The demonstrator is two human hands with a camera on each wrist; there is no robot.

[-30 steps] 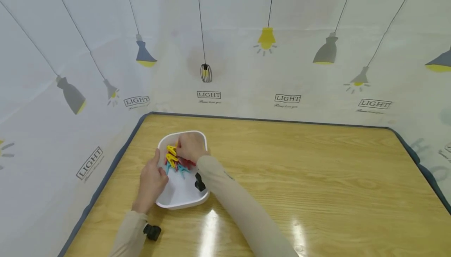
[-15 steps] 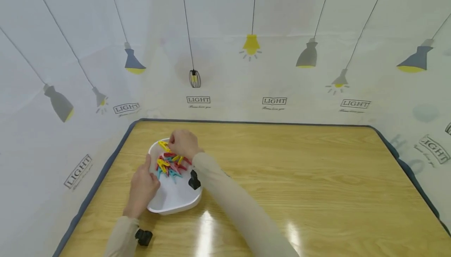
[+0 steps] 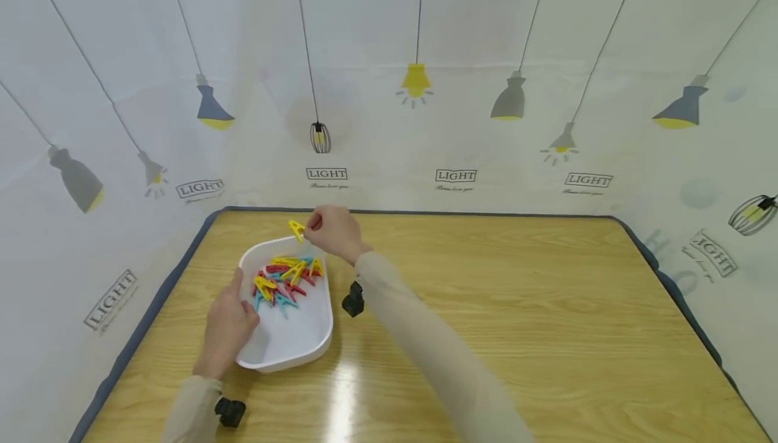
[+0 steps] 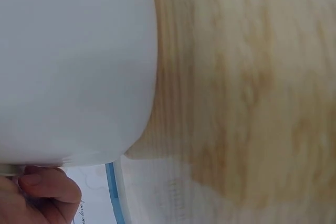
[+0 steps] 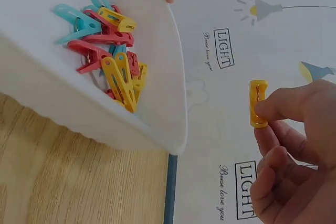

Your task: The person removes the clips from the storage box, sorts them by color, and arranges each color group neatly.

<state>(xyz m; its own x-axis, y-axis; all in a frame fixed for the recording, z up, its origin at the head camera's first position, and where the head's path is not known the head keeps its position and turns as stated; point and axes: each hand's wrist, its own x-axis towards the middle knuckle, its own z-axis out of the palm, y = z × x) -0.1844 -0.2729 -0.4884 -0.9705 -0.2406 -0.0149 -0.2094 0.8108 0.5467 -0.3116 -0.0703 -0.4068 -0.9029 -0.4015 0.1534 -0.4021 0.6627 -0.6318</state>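
My left hand (image 3: 226, 327) grips the left side of a white plastic tub (image 3: 300, 331), thumb over the rim. In the left wrist view the tub's outer wall (image 4: 73, 72) fills the upper left, with curled fingers (image 4: 55, 186) at its edge. Beyond the tub's far rim my right hand (image 3: 335, 232) pinches a yellow clothespin (image 3: 296, 229) between thumb and forefinger, raised above the rim. The right wrist view shows this yellow clothespin (image 5: 257, 103) end-on. Inside the tub lies a heap of yellow, red and light blue clothespins (image 3: 265, 285), gathered toward its far half.
A wood-grain table (image 3: 516, 321) carries the tub near its left side. Dark edging (image 3: 419, 212) borders the tabletop, and a white sheet (image 3: 377, 125) printed with lamps rises behind it and along both sides. Each wrist wears a small black camera (image 3: 352, 299).
My right hand has come up out of the tub and past its far rim with a yellow clothespin, uncovering the heap. The left hand keeps its hold. The head view has shifted right.
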